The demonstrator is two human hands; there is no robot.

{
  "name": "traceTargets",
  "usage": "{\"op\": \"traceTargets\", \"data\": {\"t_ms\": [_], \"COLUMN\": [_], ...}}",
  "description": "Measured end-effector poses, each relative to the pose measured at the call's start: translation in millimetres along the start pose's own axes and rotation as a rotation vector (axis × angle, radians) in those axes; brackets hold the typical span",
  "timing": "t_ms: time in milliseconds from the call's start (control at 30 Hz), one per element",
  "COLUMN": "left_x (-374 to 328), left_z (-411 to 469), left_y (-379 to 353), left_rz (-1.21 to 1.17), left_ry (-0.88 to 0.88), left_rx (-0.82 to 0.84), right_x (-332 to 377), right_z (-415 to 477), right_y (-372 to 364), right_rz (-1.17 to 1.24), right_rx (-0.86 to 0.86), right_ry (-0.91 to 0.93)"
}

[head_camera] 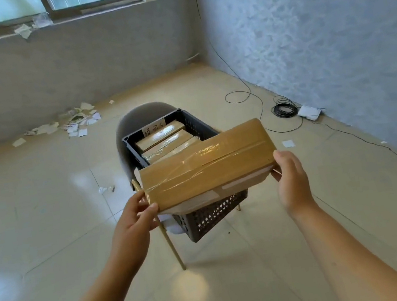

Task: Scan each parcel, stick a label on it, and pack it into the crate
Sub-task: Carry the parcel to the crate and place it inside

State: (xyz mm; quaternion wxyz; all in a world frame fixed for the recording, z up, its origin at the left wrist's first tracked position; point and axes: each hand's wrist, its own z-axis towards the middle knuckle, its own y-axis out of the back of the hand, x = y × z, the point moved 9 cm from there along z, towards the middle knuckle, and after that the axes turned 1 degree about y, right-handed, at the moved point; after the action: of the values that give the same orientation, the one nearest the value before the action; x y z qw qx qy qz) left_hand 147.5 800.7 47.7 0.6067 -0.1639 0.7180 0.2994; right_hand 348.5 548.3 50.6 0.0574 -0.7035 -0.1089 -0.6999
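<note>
The parcel (207, 164) held between the left hand (135, 220) and right hand (292, 182) hides the near half of the crate (202, 217) beyond them and some of the packed boxes (162, 140) inside. Its underside and most of the right hand's fingers are out of sight; the tag (154, 128) on the crate's far wall, past the hands, is too small to read.

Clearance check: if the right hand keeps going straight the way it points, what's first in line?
Looks free: right hand, holding the parcel, points just past the crate on its right side, toward floor and a cable. Depth unclear.
</note>
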Motion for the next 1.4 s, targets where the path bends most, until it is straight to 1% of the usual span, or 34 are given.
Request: {"op": "traceTargets", "data": {"t_ms": [167, 300, 467, 533, 633, 800, 900, 967, 1067, 1200, 1300, 1400], "left_x": [13.6, 33.4, 65.9, 82.9, 103.6, 131.8, 144.1, 151.8, 163.3, 179.1, 185.6, 192.1], "left_z": [66.7, 116.9, 177.1, 193.9, 215.0, 245.0, 260.2, 268.8, 277.5, 285.3, 292.3, 296.5], "left_y": [1.2, -0.6, -3.6, -4.6, -7.5, -15.6, -29.6, -35.9, -42.2, -47.5, -58.1, -74.1], "left_rz": [0.055, 0.069, 0.207, 0.288, 0.343, 0.312, 0.382, 0.415, 0.541, 0.73, 0.898, 1.012], "left_ry": [0.077, 0.169, 0.245, 0.287, 0.345, 0.44, 0.442, 0.464, 0.505, 0.54, 0.485, 0.459], "left_rx": [-0.001, 0.019, 0.071, 0.099, 0.137, 0.148, 0.195, 0.176, 0.143, 0.127, 0.139, 0.207], "right_x": [3.6, -6.7, -30.4, -47.0, -70.6, -115.3, -144.5, -164.5, -192.3, -223.7, -244.0, -259.3], "right_z": [65.3, 107.6, 158.9, 176.4, 198.6, 232.1, 257.4, 272.1, 289.0, 304.9, 308.9, 305.9], "right_y": [-43.4, -74.3, -104.6, -115.9, -128.1, -141.6, -150.1, -157.7, -168.0, -179.9, -185.2, -186.2], "right_rz": [-0.08, -0.174, -0.386, -0.472, -0.613, -0.778, -0.835, -0.866, -0.923, -0.925, -0.962, -0.985], "right_rx": [0.066, 0.13, 0.15, 0.166, 0.191, 0.276, 0.369, 0.459, 0.57, 0.668, 0.762, 0.805], "right_ry": [0.032, 0.013, 0.0, -0.04, -0.085, -0.202, -0.285, -0.329, -0.391, -0.457, -0.472, -0.504]}}
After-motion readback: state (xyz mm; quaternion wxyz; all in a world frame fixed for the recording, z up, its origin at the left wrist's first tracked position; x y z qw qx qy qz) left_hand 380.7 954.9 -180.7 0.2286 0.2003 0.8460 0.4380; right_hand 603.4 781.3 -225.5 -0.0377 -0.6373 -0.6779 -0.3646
